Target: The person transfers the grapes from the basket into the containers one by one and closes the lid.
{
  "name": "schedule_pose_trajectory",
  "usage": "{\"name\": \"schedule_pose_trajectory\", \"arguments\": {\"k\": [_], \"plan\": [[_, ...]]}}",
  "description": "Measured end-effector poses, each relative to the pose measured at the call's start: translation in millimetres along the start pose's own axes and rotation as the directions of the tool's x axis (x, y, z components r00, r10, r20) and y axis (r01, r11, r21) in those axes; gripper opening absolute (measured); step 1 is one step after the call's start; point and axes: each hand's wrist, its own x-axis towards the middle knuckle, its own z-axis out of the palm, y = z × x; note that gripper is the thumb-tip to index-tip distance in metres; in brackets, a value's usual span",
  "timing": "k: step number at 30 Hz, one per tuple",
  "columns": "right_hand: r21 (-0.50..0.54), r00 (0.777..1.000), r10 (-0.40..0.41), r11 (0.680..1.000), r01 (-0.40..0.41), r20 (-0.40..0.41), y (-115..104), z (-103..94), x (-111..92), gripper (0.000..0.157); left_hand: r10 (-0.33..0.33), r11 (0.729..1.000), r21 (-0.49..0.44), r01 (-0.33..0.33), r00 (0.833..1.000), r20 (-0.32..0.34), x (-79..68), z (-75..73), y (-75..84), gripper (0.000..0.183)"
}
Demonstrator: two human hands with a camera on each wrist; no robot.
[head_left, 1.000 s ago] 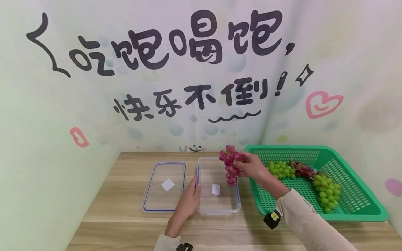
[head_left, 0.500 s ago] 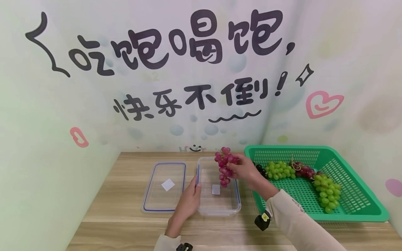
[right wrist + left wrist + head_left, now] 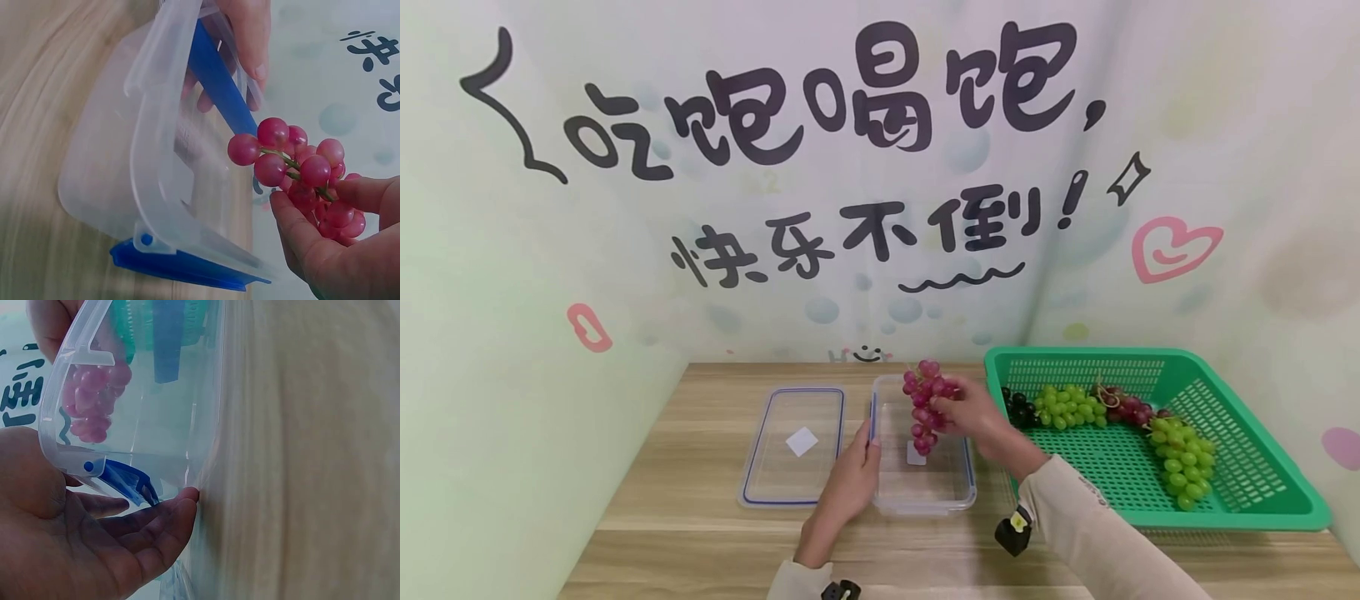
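Over the uncovered box, your right hand pinches a bunch of red grapes partway down, while your left hand grips the box's left side; the lid lies left of the box, the basket right. The grapes look light and flexible, likely slippery and easily squeezed loose, so the green stem seems your surest hold

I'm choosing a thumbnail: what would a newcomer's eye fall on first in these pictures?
Probably the big black lettering across the backdrop, in the upper half of the head view. Next, the bright green basket on the right, with green grapes, black grapes and dark red grapes inside. Then the pinkish-red grape bunch, held by the right hand over the clear container near the middle.
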Motion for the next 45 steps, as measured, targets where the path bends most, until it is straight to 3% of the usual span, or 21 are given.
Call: {"name": "schedule_pose_trajectory", "arguments": {"k": [16,26,34,45], "plan": [[0.029,0.999,0.035,0.999,-0.035,0.028,9.8,18.2,6.4,0.037,-0.014,1.0,-0.014,0.014,1.0,0.023,0.1,-0.9,0.1,0.051],[0.024,0.997,0.075,0.997,-0.075,0.01,10.9,32.4,8.5,0.037,-0.009,1.0,-0.007,0.009,1.0,0.026,-0.5,-1.7,1.1,0.051],[0.018,0.998,0.063,0.998,-0.063,-0.001,13.9,41.9,9.5,0.036,-0.013,1.0,0.002,0.013,0.999,0.036,1.0,-1.8,1.3,0.051],[-0.045,0.995,0.085,0.995,-0.088,-0.057,19.6,53.7,11.5,0.042,-0.051,0.999,-0.015,0.052,0.998,0.042,2.9,-1.4,0.1,0.053]]}}
